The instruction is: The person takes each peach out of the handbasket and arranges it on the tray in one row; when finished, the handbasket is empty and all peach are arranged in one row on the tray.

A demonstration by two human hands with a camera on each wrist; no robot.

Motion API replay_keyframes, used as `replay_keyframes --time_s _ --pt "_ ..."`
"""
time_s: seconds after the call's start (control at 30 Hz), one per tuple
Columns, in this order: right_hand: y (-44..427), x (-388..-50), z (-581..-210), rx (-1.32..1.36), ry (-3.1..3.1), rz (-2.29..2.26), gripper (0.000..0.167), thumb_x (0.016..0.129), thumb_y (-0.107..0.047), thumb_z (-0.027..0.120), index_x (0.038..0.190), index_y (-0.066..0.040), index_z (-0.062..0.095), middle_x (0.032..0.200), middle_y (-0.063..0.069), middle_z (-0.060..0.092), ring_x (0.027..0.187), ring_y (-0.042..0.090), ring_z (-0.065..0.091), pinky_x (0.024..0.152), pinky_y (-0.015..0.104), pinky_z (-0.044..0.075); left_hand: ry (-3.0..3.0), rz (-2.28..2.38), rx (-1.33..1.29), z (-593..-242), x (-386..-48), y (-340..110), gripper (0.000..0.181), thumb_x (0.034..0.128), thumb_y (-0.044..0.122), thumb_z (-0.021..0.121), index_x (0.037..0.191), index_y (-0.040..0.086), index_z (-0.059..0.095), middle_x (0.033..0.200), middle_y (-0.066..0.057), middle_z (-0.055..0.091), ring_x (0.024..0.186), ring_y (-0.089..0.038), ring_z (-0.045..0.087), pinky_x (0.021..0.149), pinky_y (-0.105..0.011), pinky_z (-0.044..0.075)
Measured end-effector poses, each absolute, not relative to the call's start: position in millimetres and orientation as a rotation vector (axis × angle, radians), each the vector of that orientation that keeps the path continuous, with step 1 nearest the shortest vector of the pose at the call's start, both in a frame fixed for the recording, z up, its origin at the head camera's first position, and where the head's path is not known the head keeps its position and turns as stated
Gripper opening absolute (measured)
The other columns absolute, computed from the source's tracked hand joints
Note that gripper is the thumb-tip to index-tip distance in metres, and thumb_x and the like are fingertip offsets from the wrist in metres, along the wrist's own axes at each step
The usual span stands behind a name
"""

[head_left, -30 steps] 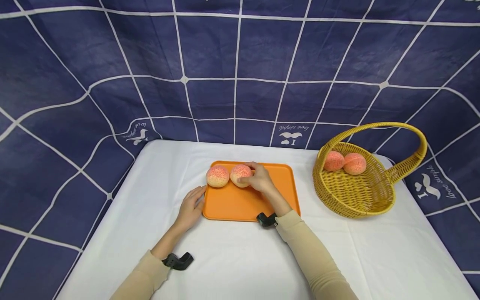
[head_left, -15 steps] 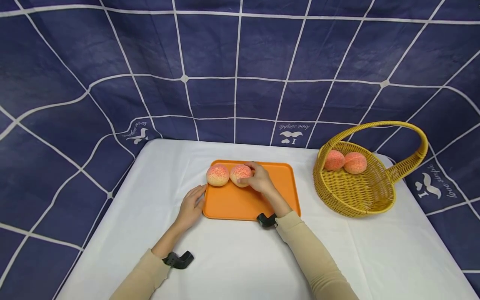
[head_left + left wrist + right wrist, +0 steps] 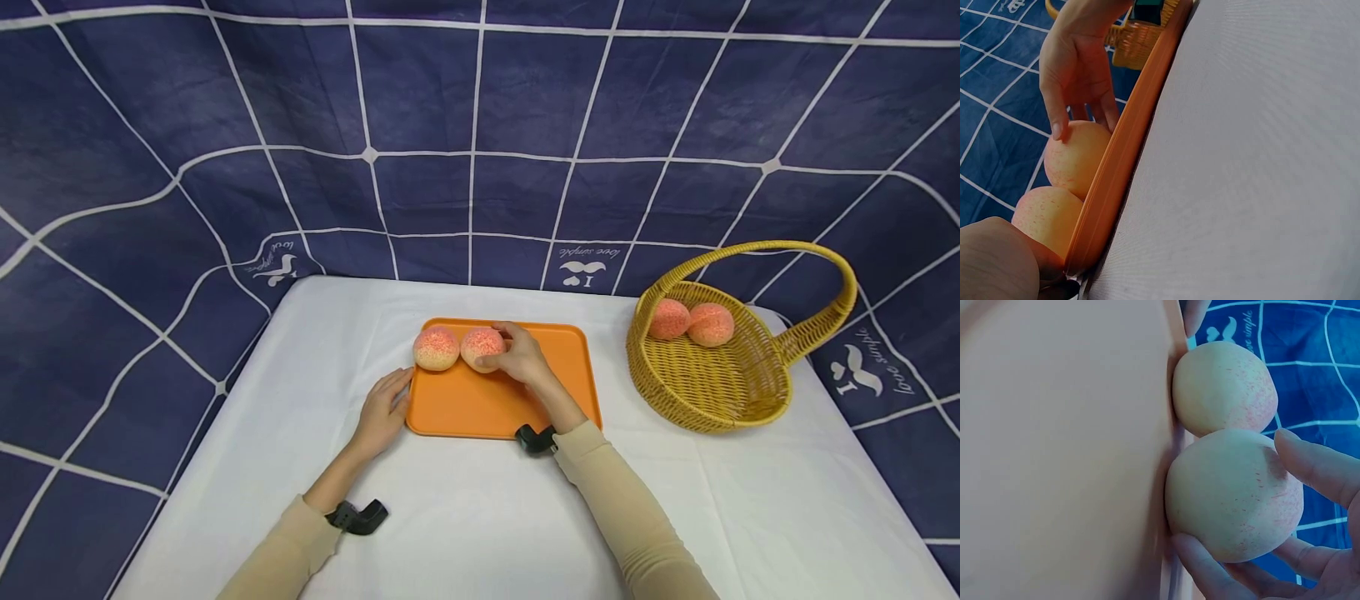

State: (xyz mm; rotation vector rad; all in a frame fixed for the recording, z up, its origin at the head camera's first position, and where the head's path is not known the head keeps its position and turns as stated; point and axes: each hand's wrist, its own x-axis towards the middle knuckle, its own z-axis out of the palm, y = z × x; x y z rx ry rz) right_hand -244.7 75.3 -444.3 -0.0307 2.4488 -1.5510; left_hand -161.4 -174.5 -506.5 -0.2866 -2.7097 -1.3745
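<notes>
Two pink-and-cream peaches stand side by side at the back left of the orange tray (image 3: pixel 465 412). My right hand (image 3: pixel 520 358) grips the right peach (image 3: pixel 480 346), thumb on the near side and fingers around the far side; the right wrist view shows its fingertips on this peach (image 3: pixel 1229 494). The left peach (image 3: pixel 436 349) touches it, with no hand on it. Beside the tray's left edge lies my left hand (image 3: pixel 381 417), fingers nearly straight, fingertips at the rim. In the left wrist view that hand (image 3: pixel 997 262) is partly cut off by the frame.
A yellow woven basket (image 3: pixel 708 387) with a tall arched handle stands right of the tray, holding two pink peaches (image 3: pixel 710 325). White cloth (image 3: pixel 450 517) covers the table. A dark blue curtain with white lines (image 3: pixel 420 92) hangs behind and at the sides.
</notes>
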Motion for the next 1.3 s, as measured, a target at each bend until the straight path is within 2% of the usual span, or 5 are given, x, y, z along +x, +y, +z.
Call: replay_keyframes --time_s 0.37,0.7,0.83,1.0,1.3 --pt "101 -237 -432 -0.02 2.435 -1.566 0.074 0.077 -0.016 0.082 0.143 -0.013 0.048 0.147 0.014 0.046 0.132 0.035 0.051 0.1 0.046 0.052 -2.69 -1.345 -0.304 -509 -163 -174 0.046 0.0962 0.0 0.051 0.141 -0.007 0.045 0.147 -0.025 0.045 0.14 -0.04 0.036 0.118 -0.056 0.025" --pt "148 -204 -411 -0.097 2.483 -1.627 0.074 0.079 -0.015 0.08 0.145 -0.01 0.045 0.148 0.018 0.045 0.132 0.036 0.05 0.103 0.048 0.05 -2.706 -1.38 -0.291 -507 -162 -176 0.046 0.0977 0.004 0.05 0.142 -0.006 0.044 0.148 -0.024 0.044 0.142 -0.039 0.034 0.119 -0.055 0.023" --pt "172 -189 -402 -0.179 2.489 -1.68 0.071 0.08 -0.013 0.078 0.144 -0.007 0.046 0.146 0.021 0.046 0.13 0.038 0.052 0.096 0.043 0.055 -2.703 -1.394 -0.288 -508 -162 -176 0.046 0.0974 0.004 0.05 0.142 -0.006 0.045 0.148 -0.024 0.044 0.142 -0.039 0.034 0.119 -0.055 0.023" --pt "205 -171 -390 -0.2 2.475 -1.767 0.068 0.082 -0.005 0.076 0.142 0.0 0.045 0.145 0.021 0.046 0.129 0.041 0.051 0.087 0.025 0.057 -2.698 -1.403 -0.294 -509 -162 -175 0.046 0.0971 0.003 0.05 0.142 -0.006 0.045 0.148 -0.023 0.045 0.142 -0.038 0.034 0.119 -0.054 0.023" --pt "273 -159 -359 -0.034 2.654 -1.787 0.068 0.086 -0.012 0.075 0.145 0.001 0.042 0.126 -0.006 0.053 0.104 -0.006 0.061 0.08 0.01 0.053 -2.693 -1.38 -0.305 -510 -163 -176 0.046 0.0973 0.002 0.05 0.142 -0.005 0.045 0.147 -0.024 0.045 0.142 -0.039 0.035 0.119 -0.056 0.023"
